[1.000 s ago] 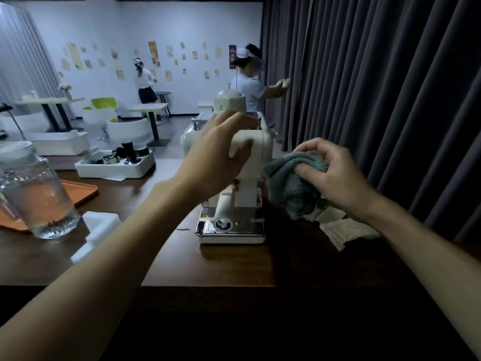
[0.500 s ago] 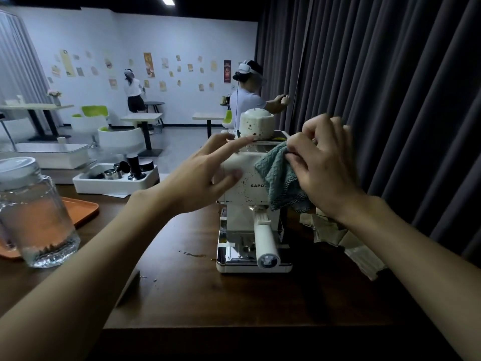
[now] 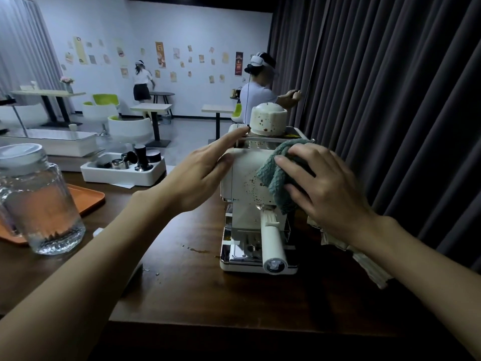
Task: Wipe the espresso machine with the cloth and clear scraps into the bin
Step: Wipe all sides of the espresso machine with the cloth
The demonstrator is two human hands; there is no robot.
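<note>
A cream espresso machine (image 3: 247, 183) speckled with brown spots stands on the dark wooden counter (image 3: 197, 287), its portafilter handle (image 3: 272, 241) pointing toward me. My right hand (image 3: 320, 188) presses a teal cloth (image 3: 276, 178) flat against the machine's front panel. My left hand (image 3: 205, 173) rests with spread fingers on the machine's left side and top edge. A spotted cup (image 3: 268, 121) sits upside down on top. Small brown scraps (image 3: 197, 250) lie on the counter left of the drip tray.
A glass jar (image 3: 39, 201) stands at the left on an orange tray (image 3: 86, 201). A white tray of coffee tools (image 3: 125, 168) sits behind. Crumpled paper (image 3: 364, 259) lies right of the machine, by a dark curtain (image 3: 390, 100). Two people stand further back.
My right hand with the cloth has moved from the machine's right side onto its front panel. My left hand has shifted from gripping the top to lying flat on the left side.
</note>
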